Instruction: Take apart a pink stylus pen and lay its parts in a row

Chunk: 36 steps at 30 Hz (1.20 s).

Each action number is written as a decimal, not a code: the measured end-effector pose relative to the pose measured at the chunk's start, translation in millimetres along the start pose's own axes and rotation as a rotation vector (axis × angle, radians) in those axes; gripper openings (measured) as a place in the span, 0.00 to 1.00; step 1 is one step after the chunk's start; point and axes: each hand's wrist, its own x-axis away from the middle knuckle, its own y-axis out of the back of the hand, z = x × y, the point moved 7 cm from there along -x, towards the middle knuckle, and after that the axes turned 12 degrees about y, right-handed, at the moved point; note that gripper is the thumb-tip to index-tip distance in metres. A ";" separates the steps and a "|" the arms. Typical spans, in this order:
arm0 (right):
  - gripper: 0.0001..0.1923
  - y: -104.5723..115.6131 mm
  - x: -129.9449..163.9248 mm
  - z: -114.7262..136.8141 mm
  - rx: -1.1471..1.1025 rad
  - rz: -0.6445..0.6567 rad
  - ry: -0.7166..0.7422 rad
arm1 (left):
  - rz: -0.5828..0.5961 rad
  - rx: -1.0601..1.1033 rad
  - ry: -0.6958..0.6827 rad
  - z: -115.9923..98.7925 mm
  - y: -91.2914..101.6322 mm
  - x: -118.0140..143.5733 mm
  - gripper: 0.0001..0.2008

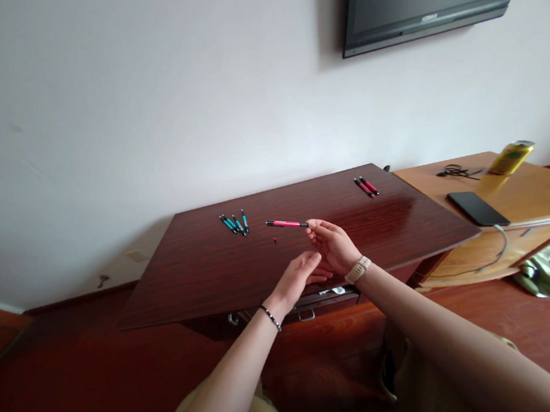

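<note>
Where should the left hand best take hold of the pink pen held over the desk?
Pinch the pink pen around its free pink barrel, coming from the near side. It lies level, crosswise; the right hand holds only its dark right tip, and the left hand waits just below.

The pink pen (286, 223) with black ends is lying nearly level above the dark wooden desk (203, 275), its right tip (black) pinched by fingertips. It is pointing toward nine o'clock.

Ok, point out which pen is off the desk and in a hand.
The pink pen, pinched at its dark tip by the right hand above the desk. The teal pens and the red pens lie untouched on the desk.
</note>
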 end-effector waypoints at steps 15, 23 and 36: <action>0.17 -34.5 -7.2 4.7 -0.142 -0.015 -0.013 | 0.356 0.513 0.213 21.8 -61.2 -26.9 0.37; 0.20 -35.5 -11.0 3.9 -0.139 -0.018 -0.018 | 0.271 0.451 0.190 18.5 -56.4 -32.9 0.39; 0.19 -27.0 -13.9 4.8 -0.089 -0.076 0.007 | 0.234 0.408 0.135 17.0 -53.9 -31.7 0.36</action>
